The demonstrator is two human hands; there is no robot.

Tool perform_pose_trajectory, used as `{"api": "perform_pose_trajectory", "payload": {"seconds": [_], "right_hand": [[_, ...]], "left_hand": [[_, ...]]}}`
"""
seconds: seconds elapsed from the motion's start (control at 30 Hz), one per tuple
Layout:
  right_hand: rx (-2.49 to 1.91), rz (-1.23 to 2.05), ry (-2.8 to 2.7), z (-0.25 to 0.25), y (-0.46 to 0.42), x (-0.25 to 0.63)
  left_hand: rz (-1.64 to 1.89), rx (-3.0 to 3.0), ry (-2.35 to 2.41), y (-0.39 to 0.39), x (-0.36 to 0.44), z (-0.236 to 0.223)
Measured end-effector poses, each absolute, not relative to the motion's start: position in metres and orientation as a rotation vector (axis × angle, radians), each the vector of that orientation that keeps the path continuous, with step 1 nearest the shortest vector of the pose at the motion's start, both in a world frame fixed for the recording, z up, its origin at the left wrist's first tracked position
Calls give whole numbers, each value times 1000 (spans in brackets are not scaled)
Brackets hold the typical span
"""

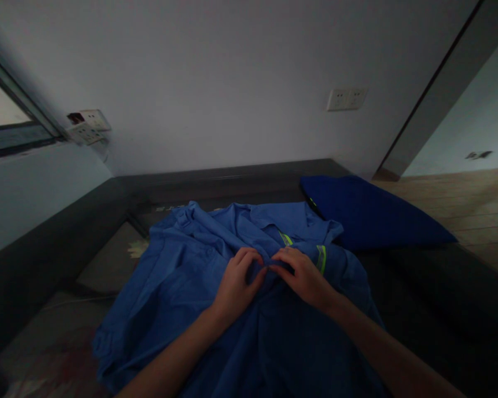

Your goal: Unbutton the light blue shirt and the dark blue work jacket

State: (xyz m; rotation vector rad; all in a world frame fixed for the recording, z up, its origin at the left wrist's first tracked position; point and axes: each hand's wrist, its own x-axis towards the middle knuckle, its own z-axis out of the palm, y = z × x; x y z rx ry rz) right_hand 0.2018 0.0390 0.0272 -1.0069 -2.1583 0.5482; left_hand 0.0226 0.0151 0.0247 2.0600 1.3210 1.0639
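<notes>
A blue work jacket [178, 276] with yellow-green reflective strips [321, 260] lies spread and rumpled in front of me. My left hand [240, 279] pinches the cloth near the garment's middle, thumb and fingers drawn together. Close beside it, my right hand [296, 271] grips the same patch of fabric, its fingertips almost touching those of the left. Whatever small part of the jacket lies between the fingertips is too dark to make out. Both forearms rest low over the cloth.
A dark blue folded cloth or cushion [369, 213] lies to the right of the jacket. Behind stands a grey wall with a double socket [347, 99]; a power strip [84, 132] hangs at the left corner. Wooden floor [473, 204] shows at far right.
</notes>
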Motion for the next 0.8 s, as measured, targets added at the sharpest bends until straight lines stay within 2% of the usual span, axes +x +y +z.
{"api": "perform_pose_trajectory", "payload": {"seconds": [0.57, 0.8], "right_hand": [[-1040, 528, -2182, 24, 39, 201], [-1053, 541, -2208, 26, 37, 201]], "left_hand": [[996, 2058, 1256, 17, 22, 23], [951, 2191, 1386, 14, 21, 24]]}}
